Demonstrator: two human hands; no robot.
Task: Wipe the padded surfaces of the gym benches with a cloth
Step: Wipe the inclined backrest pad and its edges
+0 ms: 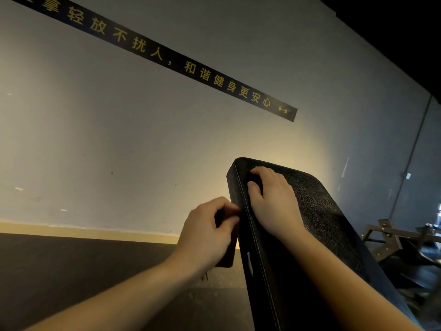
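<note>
Missing the textured top face looks the likeliest slip. The black bench pad (322,211) slopes up under the right fingers, yet the dark cloth (226,256) hangs bunched beneath the left fingers, against the pad's stitched side. A looser pinch could drop it. The left hand (207,232) curls round the cloth, while the right hand (274,199) presses bent fingers onto the pad, apparently gripping nothing.

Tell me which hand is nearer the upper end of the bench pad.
Right. The right hand lies on the bench pad, fingers just short of its upper end; the left hand holds a dark cloth against the pad's side edge, lower.
</note>
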